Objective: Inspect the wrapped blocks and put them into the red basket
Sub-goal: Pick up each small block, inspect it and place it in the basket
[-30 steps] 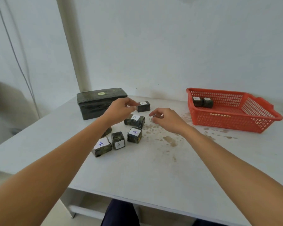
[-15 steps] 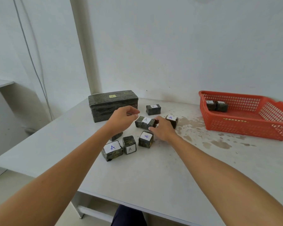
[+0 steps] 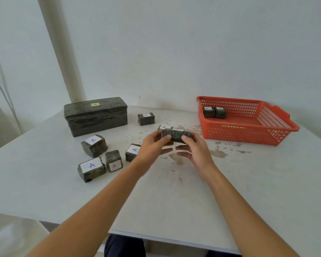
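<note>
the left grip (image 3: 153, 145) and the right grip (image 3: 196, 151) are both grasping one wrapped block (image 3: 176, 135) by its ends, holding it above the stained tabletop (image 3: 174, 191), to the left of the red basket (image 3: 248, 139). two wrapped blocks (image 3: 214, 112) are lying touching in the basket's far left corner. further labelled blocks (image 3: 91, 168) are sitting loose on the tabletop near a large wrapped box (image 3: 95, 115).
</note>
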